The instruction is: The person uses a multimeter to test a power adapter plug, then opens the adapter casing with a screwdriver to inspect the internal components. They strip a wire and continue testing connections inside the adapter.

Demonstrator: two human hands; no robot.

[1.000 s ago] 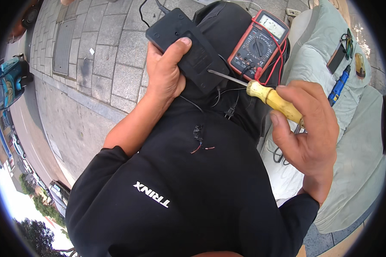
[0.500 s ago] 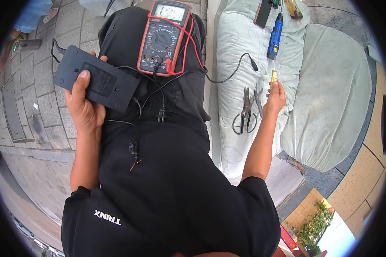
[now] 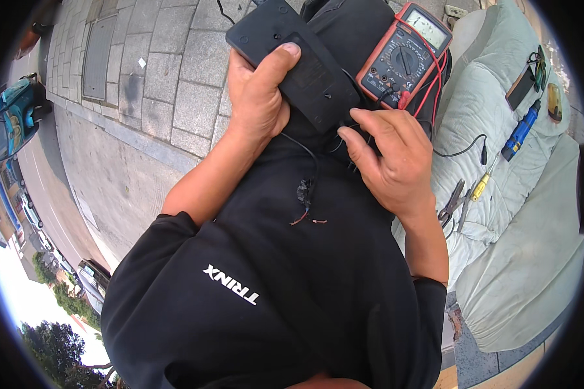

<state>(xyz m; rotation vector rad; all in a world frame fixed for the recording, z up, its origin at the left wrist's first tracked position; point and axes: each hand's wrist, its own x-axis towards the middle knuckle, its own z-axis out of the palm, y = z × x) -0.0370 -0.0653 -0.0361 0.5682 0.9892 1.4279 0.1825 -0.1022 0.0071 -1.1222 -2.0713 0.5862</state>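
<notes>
My left hand [image 3: 259, 94] grips a flat black power adapter box [image 3: 305, 78], thumb pressed on its face and fingers beneath it. My right hand [image 3: 396, 152] is at the lower right end of the box, beside the cord there. Its thumb and index finger are bent toward each other with a small gap, and nothing shows held between them. A black cord [image 3: 315, 162] hangs over my shirt, ending in a taped lump [image 3: 303, 191] and bare wire ends [image 3: 308, 220]. On my lap, past my right hand, lies a red-and-grey multimeter [image 3: 405, 58] with red and black leads.
To the right, a pale green cushion [image 3: 474, 240] holds a yellow-handled screwdriver [image 3: 480, 187], scissors [image 3: 452, 204], a blue tool [image 3: 521, 133], a dark flat object [image 3: 520, 91] and a black cord plug [image 3: 484, 154]. Paving [image 3: 165, 65] and a road with vehicles lie left.
My right hand has left the screwdriver on the cushion and come over to the adapter. The view has swung left, so the multimeter and cushion appear farther right.
</notes>
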